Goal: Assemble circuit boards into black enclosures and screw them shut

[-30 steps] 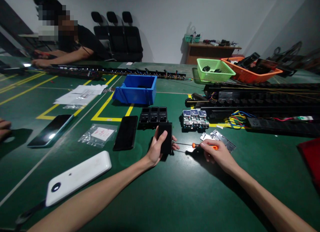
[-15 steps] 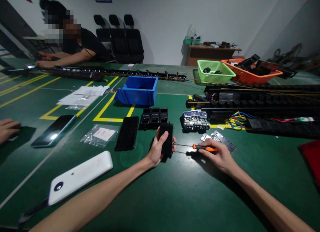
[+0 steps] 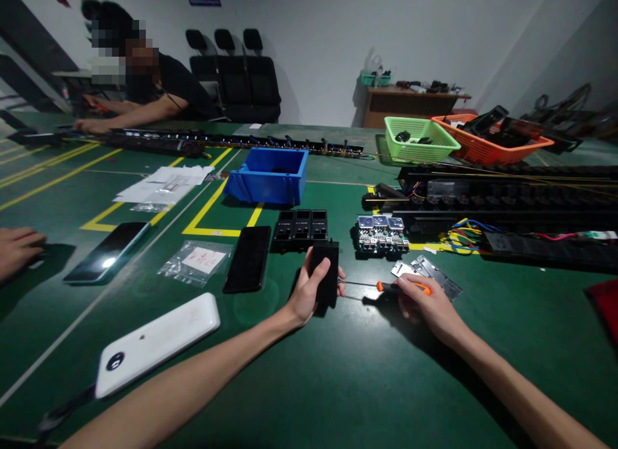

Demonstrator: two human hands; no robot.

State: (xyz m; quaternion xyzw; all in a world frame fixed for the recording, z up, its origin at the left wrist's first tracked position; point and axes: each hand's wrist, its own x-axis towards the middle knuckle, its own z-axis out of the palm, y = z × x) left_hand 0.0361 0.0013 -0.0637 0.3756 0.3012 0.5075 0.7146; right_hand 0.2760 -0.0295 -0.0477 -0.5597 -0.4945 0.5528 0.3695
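The black module [image 3: 327,278] is held up over the green desk [image 3: 309,384], gripped in the left hand [image 3: 309,288] with the thumb laid across its face and other fingers showing past its right edge. From the right, the right hand [image 3: 425,299] pinches the orange-and-black handle of a screwdriver [image 3: 386,286] between thumb and fingers; its shaft points level at the module's right side, and the tip seems to reach it, though the fingers there make contact hard to confirm.

Just behind the module is a row of three black housings [image 3: 300,230], and to the right of that sit the circuit boards [image 3: 382,235]. Flat plates [image 3: 432,275] rest near the right hand, partly behind it. To the left of the module lies a black phone [image 3: 247,259], then a clear plastic bag [image 3: 196,262] with a white label and a second phone [image 3: 109,252] with a glare on its screen. A white device [image 3: 159,343] with a dark strap lies nearer, beside the left forearm.

Farther back stand a blue bin [image 3: 268,178], a green basket [image 3: 420,140] and an orange basket [image 3: 492,143], with long black rails [image 3: 502,194] and loose coloured wires [image 3: 463,235] on the right. Papers [image 3: 164,183] lie left of the bin. At the far left, a person in a dark top [image 3: 178,91] leans over the desk, and another hand [image 3: 19,249] rests at the left edge.
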